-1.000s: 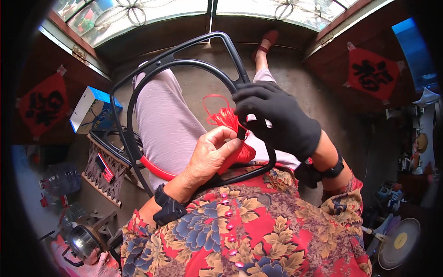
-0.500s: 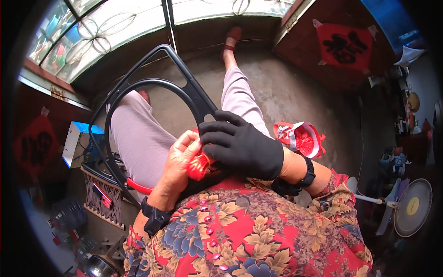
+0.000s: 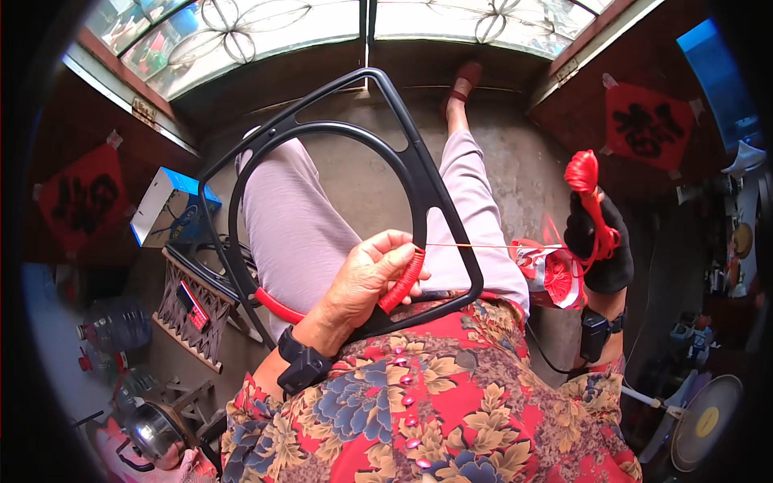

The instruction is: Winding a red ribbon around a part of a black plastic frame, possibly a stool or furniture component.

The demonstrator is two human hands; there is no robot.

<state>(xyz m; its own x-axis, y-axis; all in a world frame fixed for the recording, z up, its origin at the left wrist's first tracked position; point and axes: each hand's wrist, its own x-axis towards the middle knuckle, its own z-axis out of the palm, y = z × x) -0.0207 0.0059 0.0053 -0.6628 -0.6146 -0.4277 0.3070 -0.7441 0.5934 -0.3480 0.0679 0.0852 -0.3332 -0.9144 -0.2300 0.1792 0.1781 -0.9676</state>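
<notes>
Left hand: your bare left hand (image 3: 366, 282) sits low over your lap, fingers curled shut in a pinching grip, thumb on top.
Left wrist: bent slightly, wearing a dark band.
Right hand: your gloved right hand (image 3: 600, 241) is raised out to your right, fist closed.
Right wrist: upright, banded too.
Legs: stretched forward.
</notes>
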